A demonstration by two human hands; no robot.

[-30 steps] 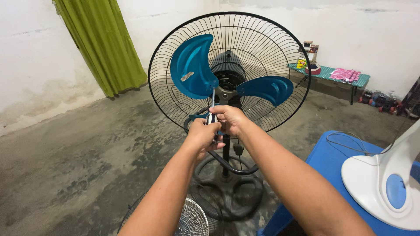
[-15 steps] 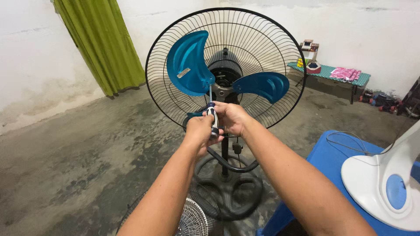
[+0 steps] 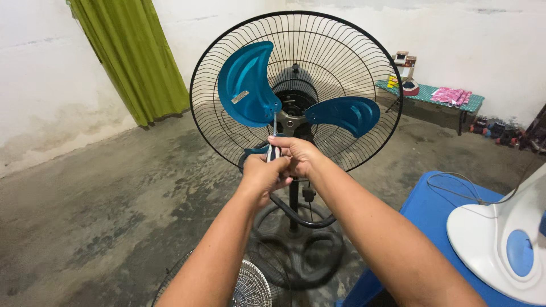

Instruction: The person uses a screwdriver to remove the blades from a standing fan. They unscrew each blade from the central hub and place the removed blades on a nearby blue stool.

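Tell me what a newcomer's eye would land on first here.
The big standing fan in the centre, its front open and its blue blades bare. Just below the hub, the left hand and right hand together grip a screwdriver pointing upward. A green curtain hangs at upper left.

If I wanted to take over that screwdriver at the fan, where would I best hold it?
Take the screwdriver by its striped handle, the thick lower end that both the left hand and the right hand now wrap. Come from below, on the near side: the thin shaft points up toward the hub between the teal blades, and the wire guard stands behind, so only the handle end is free to grip.
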